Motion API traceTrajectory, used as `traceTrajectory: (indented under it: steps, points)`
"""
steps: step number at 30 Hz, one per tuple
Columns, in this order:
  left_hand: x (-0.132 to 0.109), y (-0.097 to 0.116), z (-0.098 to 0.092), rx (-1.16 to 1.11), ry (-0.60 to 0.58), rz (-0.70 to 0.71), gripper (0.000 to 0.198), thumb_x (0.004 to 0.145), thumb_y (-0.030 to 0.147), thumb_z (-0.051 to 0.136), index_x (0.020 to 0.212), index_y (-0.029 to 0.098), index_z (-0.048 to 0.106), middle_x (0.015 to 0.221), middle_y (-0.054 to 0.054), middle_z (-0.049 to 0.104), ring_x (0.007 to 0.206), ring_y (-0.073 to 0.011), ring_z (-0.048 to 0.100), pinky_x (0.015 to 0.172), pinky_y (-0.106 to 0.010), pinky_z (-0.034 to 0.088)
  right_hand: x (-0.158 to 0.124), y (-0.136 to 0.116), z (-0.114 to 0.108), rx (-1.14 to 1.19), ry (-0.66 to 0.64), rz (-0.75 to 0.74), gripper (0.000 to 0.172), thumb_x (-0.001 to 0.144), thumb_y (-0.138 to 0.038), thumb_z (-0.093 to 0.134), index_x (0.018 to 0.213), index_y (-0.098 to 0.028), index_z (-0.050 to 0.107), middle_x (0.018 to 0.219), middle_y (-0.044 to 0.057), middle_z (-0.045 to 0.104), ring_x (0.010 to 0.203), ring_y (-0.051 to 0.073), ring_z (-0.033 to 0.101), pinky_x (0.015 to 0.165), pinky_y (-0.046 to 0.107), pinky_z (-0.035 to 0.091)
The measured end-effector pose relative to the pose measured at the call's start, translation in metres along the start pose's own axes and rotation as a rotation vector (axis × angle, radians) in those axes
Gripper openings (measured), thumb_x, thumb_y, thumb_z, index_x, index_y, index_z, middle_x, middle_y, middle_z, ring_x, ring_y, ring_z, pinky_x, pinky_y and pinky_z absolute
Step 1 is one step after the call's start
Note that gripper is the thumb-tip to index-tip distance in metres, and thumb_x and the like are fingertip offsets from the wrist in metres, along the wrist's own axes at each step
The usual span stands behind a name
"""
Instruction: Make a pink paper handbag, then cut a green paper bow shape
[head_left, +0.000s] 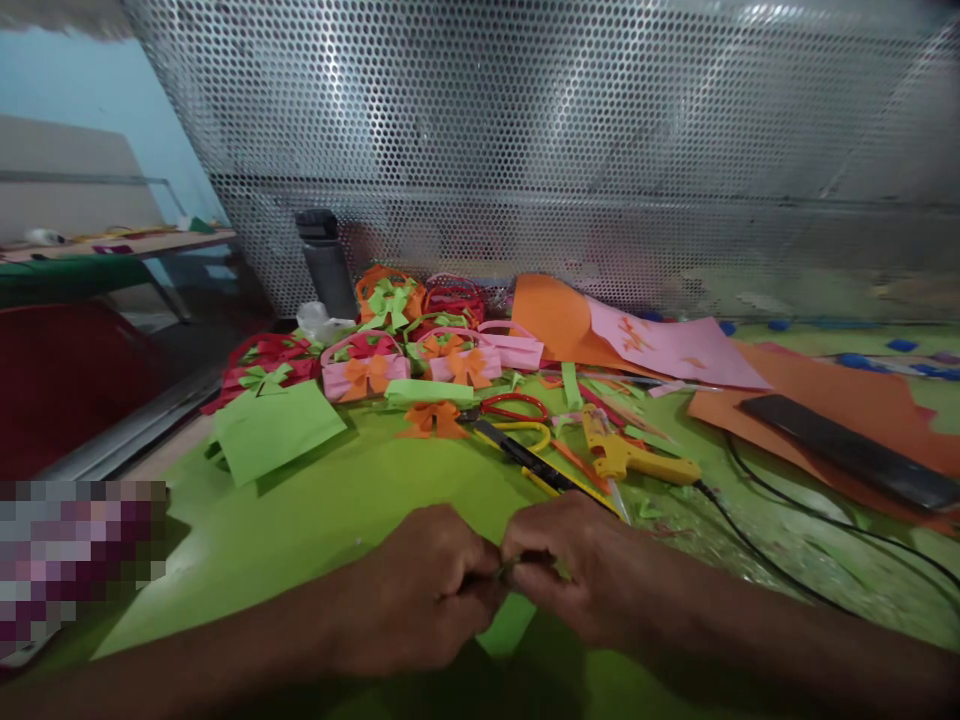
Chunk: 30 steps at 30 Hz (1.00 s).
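My left hand [427,590] and my right hand [574,570] meet low in the middle of the view, both closed, with fingertips pinched together. A small piece of green paper [504,572] is between them, mostly hidden by the fingers. Just below shows a lighter green paper strip [507,625]; whether it is part of the held piece I cannot tell. Beyond the hands lie a black and yellow utility knife [529,460], scissors [517,408] with red and yellow handles, and an orange paper bow [433,420]. A yellow glue gun [630,458] rests to the right, nozzle toward me.
Small paper bags with bows [366,378] crowd the back left beside a dark bottle [328,265]. A green paper bag [277,428] stands nearer. Orange sheets [795,400], a pink sheet [675,345], a black phone-like slab [847,450] and cords [750,550] occupy the right. Perforated metal [525,130] rises behind.
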<state>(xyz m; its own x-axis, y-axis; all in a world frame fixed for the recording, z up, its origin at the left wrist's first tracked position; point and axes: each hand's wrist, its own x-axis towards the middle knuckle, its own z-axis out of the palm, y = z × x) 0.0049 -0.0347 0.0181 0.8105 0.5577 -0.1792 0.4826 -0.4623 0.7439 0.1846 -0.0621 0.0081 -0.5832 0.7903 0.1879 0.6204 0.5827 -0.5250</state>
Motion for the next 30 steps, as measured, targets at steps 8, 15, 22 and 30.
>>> traceTrajectory:
  steps: [8, 15, 22, 30]
  points:
    - [-0.003, 0.007, -0.009, 0.080, -0.044, 0.098, 0.027, 0.066, 0.002, 0.040, 0.048, 0.016, 0.025, 0.044, 0.007, 0.021, 0.041, -0.0048, 0.021, 0.039, -0.021, 0.017, -0.009, -0.004, 0.003, -0.189, 0.000, -0.120, 0.016, 0.077, -0.012, 0.041, 0.063, -0.018, 0.044, 0.058, -0.004, 0.044, 0.050, 0.009, 0.031, 0.047, 0.025, 0.020]
    - [-0.004, 0.006, -0.012, 0.118, -0.110, 0.168, 0.027, 0.062, 0.000, 0.042, 0.048, 0.016, 0.025, 0.044, 0.008, 0.017, 0.039, -0.0039, 0.018, 0.038, -0.021, 0.015, -0.014, -0.005, 0.009, -0.023, -0.023, 0.003, 0.017, 0.064, -0.007, 0.045, 0.055, -0.018, 0.038, 0.049, -0.008, 0.032, 0.045, 0.006, 0.027, 0.046, 0.023, 0.019]
    - [-0.004, 0.004, -0.014, 0.030, -0.164, 0.115, 0.028, 0.065, 0.000, 0.042, 0.049, 0.016, 0.025, 0.044, 0.008, 0.019, 0.041, -0.0037, 0.021, 0.038, -0.020, 0.016, -0.012, -0.010, 0.001, 0.027, -0.045, 0.058, 0.019, 0.067, -0.007, 0.045, 0.054, -0.018, 0.038, 0.048, -0.008, 0.033, 0.043, 0.005, 0.030, 0.044, 0.021, 0.020]
    - [-0.003, 0.000, -0.018, -0.021, -0.223, -0.001, 0.028, 0.072, 0.008, 0.044, 0.051, 0.017, 0.028, 0.047, 0.007, 0.022, 0.042, -0.0048, 0.023, 0.039, -0.021, 0.016, -0.011, -0.012, 0.001, 0.068, -0.072, 0.152, 0.014, 0.070, -0.008, 0.048, 0.060, -0.017, 0.050, 0.053, -0.006, 0.044, 0.047, 0.007, 0.036, 0.045, 0.021, 0.024]
